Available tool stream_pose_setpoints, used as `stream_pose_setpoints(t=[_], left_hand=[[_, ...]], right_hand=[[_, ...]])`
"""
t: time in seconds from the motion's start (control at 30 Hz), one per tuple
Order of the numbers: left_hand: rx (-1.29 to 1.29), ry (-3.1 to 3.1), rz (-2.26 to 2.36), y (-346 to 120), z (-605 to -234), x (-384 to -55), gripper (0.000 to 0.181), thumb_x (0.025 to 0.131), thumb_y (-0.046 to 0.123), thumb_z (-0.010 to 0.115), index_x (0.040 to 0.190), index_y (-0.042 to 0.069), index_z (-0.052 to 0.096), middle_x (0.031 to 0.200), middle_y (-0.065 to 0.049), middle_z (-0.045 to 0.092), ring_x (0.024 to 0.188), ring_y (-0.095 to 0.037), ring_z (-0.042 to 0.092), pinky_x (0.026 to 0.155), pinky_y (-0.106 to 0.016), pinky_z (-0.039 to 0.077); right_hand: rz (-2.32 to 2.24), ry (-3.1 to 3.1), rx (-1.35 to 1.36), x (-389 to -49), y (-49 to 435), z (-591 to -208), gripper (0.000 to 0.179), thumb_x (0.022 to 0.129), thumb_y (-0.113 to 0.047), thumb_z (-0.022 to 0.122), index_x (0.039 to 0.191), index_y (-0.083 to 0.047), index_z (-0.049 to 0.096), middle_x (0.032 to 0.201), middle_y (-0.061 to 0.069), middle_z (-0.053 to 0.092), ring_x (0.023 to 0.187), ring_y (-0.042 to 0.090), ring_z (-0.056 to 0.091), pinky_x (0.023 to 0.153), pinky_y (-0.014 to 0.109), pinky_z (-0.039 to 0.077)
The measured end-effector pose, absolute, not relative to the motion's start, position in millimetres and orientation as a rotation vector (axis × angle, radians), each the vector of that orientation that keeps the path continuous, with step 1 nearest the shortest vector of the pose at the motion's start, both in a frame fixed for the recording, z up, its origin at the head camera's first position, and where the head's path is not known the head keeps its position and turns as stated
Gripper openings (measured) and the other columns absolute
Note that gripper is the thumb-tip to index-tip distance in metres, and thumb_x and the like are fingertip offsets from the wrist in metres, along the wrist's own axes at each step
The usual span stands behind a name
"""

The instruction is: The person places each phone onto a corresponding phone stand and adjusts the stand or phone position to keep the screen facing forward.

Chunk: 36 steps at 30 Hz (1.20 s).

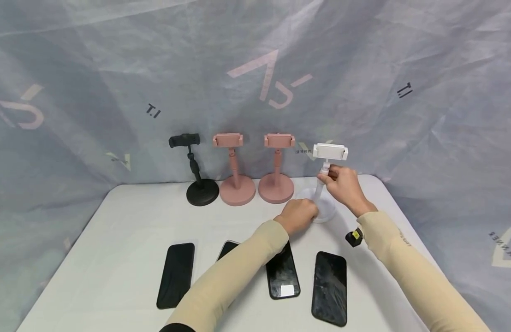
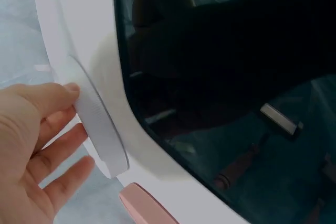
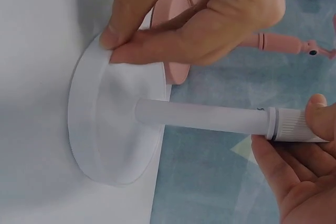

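A white phone stand (image 1: 330,152) stands at the back right of the table, its clamp on top. My left hand (image 1: 298,216) pinches the rim of its round base (image 3: 84,124) between thumb and fingers. Higher up, my right hand (image 1: 344,188) grips the ribbed collar (image 3: 294,124) on the stem. In the left wrist view, the thumb and fingers of the left hand (image 2: 37,135) meet the base's edge. Left of the white stand are two pink phone stands (image 1: 276,188) (image 1: 237,191) and a black phone stand (image 1: 203,192).
Several dark phones lie on the white table (image 1: 114,258) in front of the stands: one at left (image 1: 175,276), one in the middle (image 1: 282,272), one at right (image 1: 329,288), another partly under the left sleeve (image 1: 227,248). A grey printed cloth (image 1: 156,69) hangs behind.
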<state>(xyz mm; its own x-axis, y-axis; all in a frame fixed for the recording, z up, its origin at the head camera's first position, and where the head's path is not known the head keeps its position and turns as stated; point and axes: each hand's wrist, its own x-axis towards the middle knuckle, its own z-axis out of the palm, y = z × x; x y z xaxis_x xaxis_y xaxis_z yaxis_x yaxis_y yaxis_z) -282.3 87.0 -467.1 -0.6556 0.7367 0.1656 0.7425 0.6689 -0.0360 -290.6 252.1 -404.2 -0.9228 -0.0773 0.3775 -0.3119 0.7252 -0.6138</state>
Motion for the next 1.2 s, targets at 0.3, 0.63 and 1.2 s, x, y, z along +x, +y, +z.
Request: stream_pose_setpoints(t=[0.3, 0.63, 1.2], left_hand=[[-1.229, -2.709, -0.016, 86.9, -461.4, -283.1, 0.019, 0.094, 0.012, 0.073, 0.083, 0.024, 0.082, 0.079, 0.007, 0.075, 0.073, -0.012, 0.071, 0.062, -0.028, 0.056], [-1.260, -2.670, 0.071, 86.7, -460.2, -277.0, 0.018, 0.094, 0.011, 0.072, 0.085, 0.022, 0.082, 0.079, 0.006, 0.076, 0.073, -0.011, 0.071, 0.064, -0.027, 0.057], [-1.290, -2.581, 0.192, 93.1, -460.1, -266.8, 0.013, 0.097, 0.013, 0.070, 0.096, 0.020, 0.081, 0.085, 0.004, 0.077, 0.076, -0.012, 0.072, 0.065, -0.028, 0.059]], right_hand=[[0.981, -2.617, 0.285, -290.0, 250.0, -400.6, 0.029, 0.098, -0.017, 0.072, 0.114, 0.007, 0.073, 0.107, 0.027, 0.075, 0.100, 0.044, 0.074, 0.084, 0.054, 0.060], [0.986, -2.612, 0.299, -284.3, 250.3, -401.3, 0.029, 0.097, -0.018, 0.072, 0.113, 0.007, 0.074, 0.105, 0.027, 0.075, 0.097, 0.043, 0.075, 0.083, 0.055, 0.060], [0.994, -2.567, 0.296, -275.1, 254.3, -405.1, 0.028, 0.097, -0.017, 0.072, 0.113, 0.006, 0.074, 0.105, 0.028, 0.075, 0.098, 0.044, 0.074, 0.081, 0.056, 0.060]])
